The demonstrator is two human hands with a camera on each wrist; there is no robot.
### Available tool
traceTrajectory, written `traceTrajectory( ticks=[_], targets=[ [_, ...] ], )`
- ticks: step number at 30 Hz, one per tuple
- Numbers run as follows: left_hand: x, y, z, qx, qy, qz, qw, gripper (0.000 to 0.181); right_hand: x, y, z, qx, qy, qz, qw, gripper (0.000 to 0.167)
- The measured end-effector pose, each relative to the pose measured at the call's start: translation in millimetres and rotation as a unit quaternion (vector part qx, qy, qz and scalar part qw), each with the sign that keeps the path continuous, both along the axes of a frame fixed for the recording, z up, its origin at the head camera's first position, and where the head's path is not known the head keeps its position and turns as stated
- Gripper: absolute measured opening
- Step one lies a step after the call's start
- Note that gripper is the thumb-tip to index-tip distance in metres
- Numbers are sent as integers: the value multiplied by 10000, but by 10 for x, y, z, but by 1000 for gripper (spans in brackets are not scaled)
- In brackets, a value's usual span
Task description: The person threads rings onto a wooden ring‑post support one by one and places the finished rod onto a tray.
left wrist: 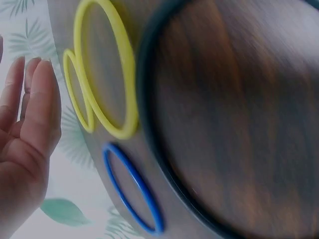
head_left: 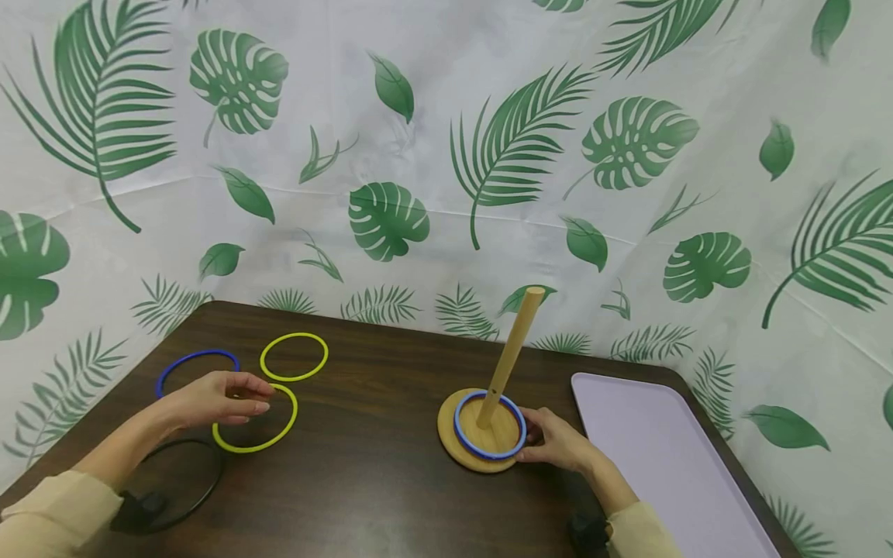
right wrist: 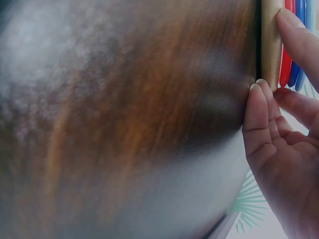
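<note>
My right hand (head_left: pixel 554 442) holds the edge of a ring-toss stand, which has a round wooden base (head_left: pixel 446 438) and a tilted-looking peg (head_left: pixel 516 341). Around the peg lie a light blue ring (head_left: pixel 488 456), a darker blue ring (right wrist: pixel 299 30) and a red ring (right wrist: pixel 285 64). The thumb touches the base rim, with the other fingers beside it. Over the left side of the table, my left hand (head_left: pixel 216 399) hovers with loosely bent fingers and nothing held. Near it are a yellow ring (head_left: pixel 254 449), another yellow ring (head_left: pixel 296 335), a blue ring (head_left: pixel 202 353) and a black ring (left wrist: pixel 144 89).
A pale lilac tray (head_left: pixel 663 449) lies along the right side of the dark wooden table (head_left: pixel 363 465). Behind the table hangs a white cloth (head_left: pixel 432 93) printed with green leaves. My left forearm partly covers the black ring.
</note>
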State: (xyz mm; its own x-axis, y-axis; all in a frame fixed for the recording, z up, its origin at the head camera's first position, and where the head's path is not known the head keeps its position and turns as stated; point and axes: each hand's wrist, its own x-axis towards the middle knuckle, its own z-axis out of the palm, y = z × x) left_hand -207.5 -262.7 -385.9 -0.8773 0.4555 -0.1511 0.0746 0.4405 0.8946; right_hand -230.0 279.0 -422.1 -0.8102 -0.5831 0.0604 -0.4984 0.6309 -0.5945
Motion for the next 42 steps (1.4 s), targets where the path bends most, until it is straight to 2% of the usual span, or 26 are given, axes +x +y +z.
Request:
traceTrajectory(
  ticks=[9, 13, 19, 23, 26, 29, 37, 42],
  targets=[
    [62, -343, -36, -432, 163, 304, 9985, 47, 1, -4, 33, 16, 128, -53, 9999, 66],
    [81, -493, -39, -691, 325, 342, 9965, 44, 3, -1, 70, 29, 135, -81, 9999, 67],
    [116, -659, -77, -1382, 741, 419, 9867, 43, -7, 16, 84, 36, 150, -82, 9998, 68],
    [139, -747, -116, -1694, 962, 275, 9805, 42, -13, 30, 67, -2, 168, -58, 9998, 69],
    [146, -797, -148, -1709, 982, 151, 9803, 42, -15, 39, 57, -43, 185, -31, 9998, 69],
    [149, -826, -177, -1711, 987, 155, 9802, 41, -18, 42, 48, -67, 208, -10, 9998, 69],
    [164, -839, -242, -1767, 1156, 316, 9769, 37, -7, 51, 35, -47, 278, 20, 9996, 68],
    [177, -828, -266, -1980, 1326, 493, 9699, 32, -9, 54, 26, -99, 259, 108, 9996, 68]
  ],
)
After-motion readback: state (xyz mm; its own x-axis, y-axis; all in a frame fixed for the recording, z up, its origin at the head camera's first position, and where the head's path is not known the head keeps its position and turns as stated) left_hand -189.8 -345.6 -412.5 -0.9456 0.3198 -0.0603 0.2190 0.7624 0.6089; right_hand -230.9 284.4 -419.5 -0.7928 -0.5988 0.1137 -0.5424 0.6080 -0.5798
